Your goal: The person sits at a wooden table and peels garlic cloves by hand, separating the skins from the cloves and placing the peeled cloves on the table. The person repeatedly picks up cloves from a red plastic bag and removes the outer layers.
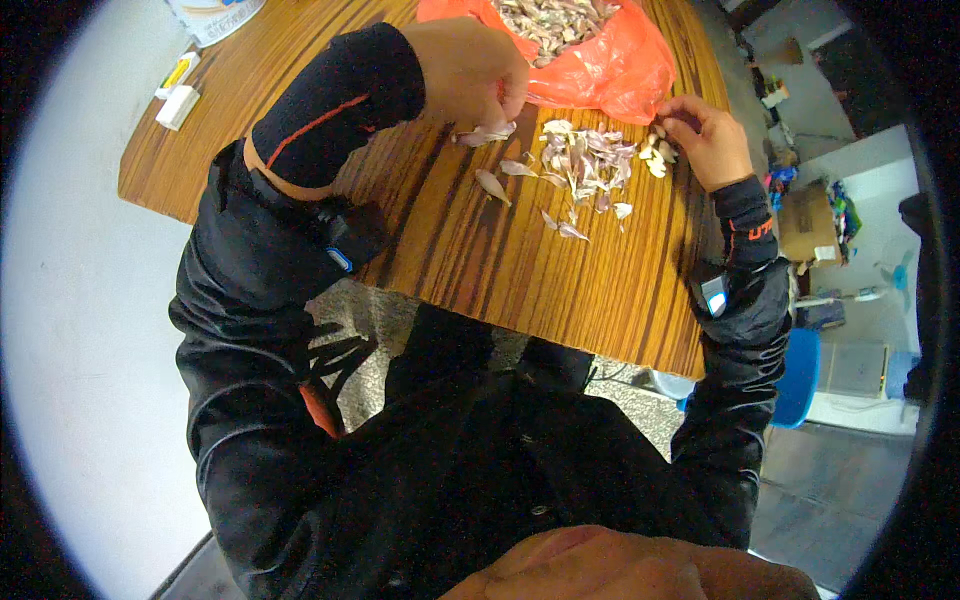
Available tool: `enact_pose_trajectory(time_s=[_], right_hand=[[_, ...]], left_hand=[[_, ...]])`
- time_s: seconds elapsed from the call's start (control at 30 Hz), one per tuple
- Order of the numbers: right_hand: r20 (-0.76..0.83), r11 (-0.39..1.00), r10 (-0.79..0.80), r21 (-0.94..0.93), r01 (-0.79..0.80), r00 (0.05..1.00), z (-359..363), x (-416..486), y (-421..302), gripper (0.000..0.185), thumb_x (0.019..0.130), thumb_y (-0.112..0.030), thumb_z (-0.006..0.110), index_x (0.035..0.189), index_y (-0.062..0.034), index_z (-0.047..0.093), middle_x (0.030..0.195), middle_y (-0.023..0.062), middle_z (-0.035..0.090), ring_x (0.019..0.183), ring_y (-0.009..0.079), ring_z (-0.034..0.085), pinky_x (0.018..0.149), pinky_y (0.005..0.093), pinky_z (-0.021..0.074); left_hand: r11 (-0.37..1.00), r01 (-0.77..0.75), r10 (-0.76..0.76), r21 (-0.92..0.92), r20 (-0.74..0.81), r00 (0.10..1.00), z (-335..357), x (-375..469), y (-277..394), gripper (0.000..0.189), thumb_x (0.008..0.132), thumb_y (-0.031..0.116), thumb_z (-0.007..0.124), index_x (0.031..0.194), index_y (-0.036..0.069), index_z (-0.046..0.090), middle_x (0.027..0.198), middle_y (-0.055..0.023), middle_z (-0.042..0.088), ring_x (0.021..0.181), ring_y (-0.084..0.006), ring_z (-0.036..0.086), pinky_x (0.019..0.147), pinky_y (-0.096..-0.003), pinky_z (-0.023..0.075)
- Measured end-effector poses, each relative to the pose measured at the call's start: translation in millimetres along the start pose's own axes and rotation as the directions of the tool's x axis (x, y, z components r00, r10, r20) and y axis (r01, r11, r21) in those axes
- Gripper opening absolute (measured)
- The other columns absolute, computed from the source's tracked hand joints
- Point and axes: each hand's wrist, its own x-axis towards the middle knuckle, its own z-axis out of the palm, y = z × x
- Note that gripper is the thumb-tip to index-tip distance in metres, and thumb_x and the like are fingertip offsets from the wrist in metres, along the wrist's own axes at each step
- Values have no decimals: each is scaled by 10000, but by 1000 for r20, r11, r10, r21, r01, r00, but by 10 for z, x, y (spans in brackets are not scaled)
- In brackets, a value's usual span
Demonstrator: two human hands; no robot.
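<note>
Several peeled garlic cloves (pixel 658 159) lie in a small pile under my right hand (pixel 706 142), whose thumb and index finger nearly meet; whether a clove is between them is unclear. My left hand (pixel 476 71) is bent over the table with its fingers curled down, just above some garlic skin (pixel 485 134); its fingertips are mostly hidden. Between the hands is a heap of papery garlic skins (pixel 589 161). Two unpeeled-looking cloves (pixel 492 186) lie left of that heap. Beyond it, an open red plastic bag (pixel 600 71) holds many garlic cloves (pixel 551 30).
The wood-grain table (pixel 480 255) ends close to my body. At its far left are a white container (pixel 217 19), a small white box (pixel 178 107) and a yellow-and-white packet (pixel 177 73). A white wall stands to the left. A blue stool (pixel 799 379) is at the right.
</note>
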Motion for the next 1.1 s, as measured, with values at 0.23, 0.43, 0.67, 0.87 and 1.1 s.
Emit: enact_pose_trajectory(time_s=[0.23,0.43,0.67,0.87,1.1], right_hand=[[-101,998,-10,-57,4,995,-36,-49,-152,135,819,-130,595,941,-90,636,717,45,647,646,119,625,596,259,476],[-116,992,-67,98,79,991,-33,-118,-341,113,838,-85,578,932,-56,634,708,21,642,638,79,605,586,225,468],[-75,966,-156,195,168,985,-10,-225,-535,115,827,-46,583,930,-35,631,744,36,641,707,85,618,623,217,466],[-76,949,-184,246,197,980,-8,-284,-577,116,807,-56,591,913,-29,629,761,73,651,713,145,639,641,251,479],[-59,933,-272,226,278,960,-2,-286,-618,118,810,-83,597,916,-42,628,763,60,660,726,156,647,646,258,485]], left_hand=[[996,-12,7,88,56,998,144,-5,-102,167,649,139,628,796,87,567,662,-59,592,628,-208,597,558,-336,456],[990,11,-16,140,34,999,102,-3,-127,160,648,130,639,776,77,559,656,-63,576,629,-209,588,567,-332,459],[964,-91,123,-248,116,986,136,65,150,158,720,185,665,764,54,588,693,-85,585,658,-228,589,597,-340,460],[995,-90,94,-42,90,991,237,150,185,138,769,168,617,797,45,562,728,-91,567,699,-254,580,641,-357,455],[991,-88,76,-96,-127,989,263,167,206,130,851,169,523,887,49,488,745,-88,542,670,-237,552,637,-334,450]])
